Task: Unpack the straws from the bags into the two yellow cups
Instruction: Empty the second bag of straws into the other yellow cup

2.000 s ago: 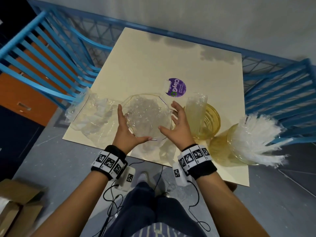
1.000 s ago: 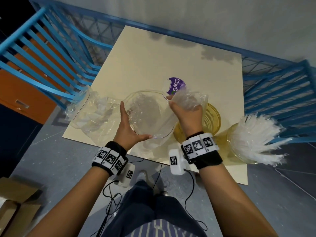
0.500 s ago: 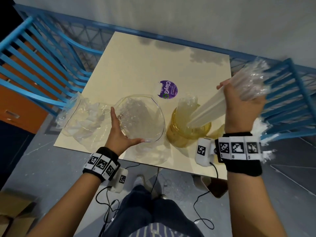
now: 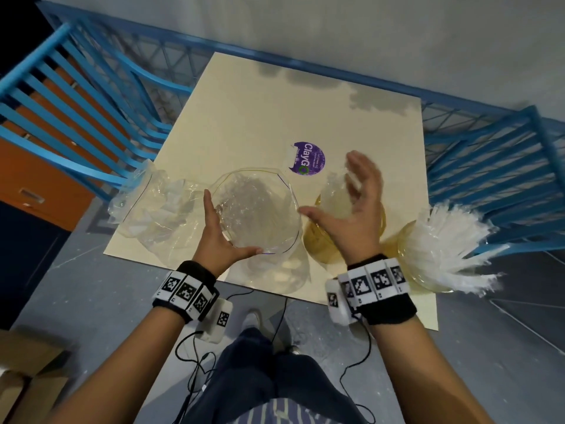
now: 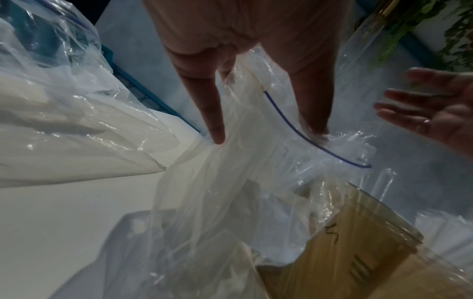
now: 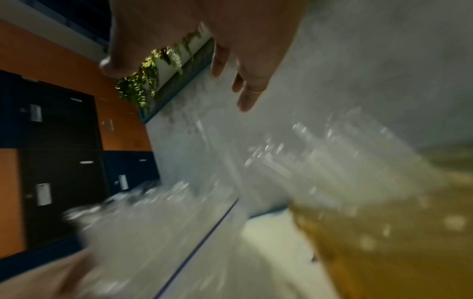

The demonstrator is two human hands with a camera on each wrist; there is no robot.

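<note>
My left hand grips the near rim of a clear zip bag, holding its mouth wide; the left wrist view shows the bag between thumb and forefinger of that hand. Just right of the bag stands a yellow cup with a bunch of wrapped straws upright in it. My right hand hovers over that cup, fingers spread, holding nothing. A second yellow cup at the right edge is packed with white straws. The right wrist view is blurred, showing the cup.
A second crumpled clear bag lies at the table's left edge. A purple sticker sits on the cream table. Blue chairs flank both sides. A cardboard box is on the floor, lower left.
My right hand lifted a bunch of straws out of the bag, swung it to the right cup-side, dropped it into the nearer yellow cup and let go. The left hand stayed on the bag.
</note>
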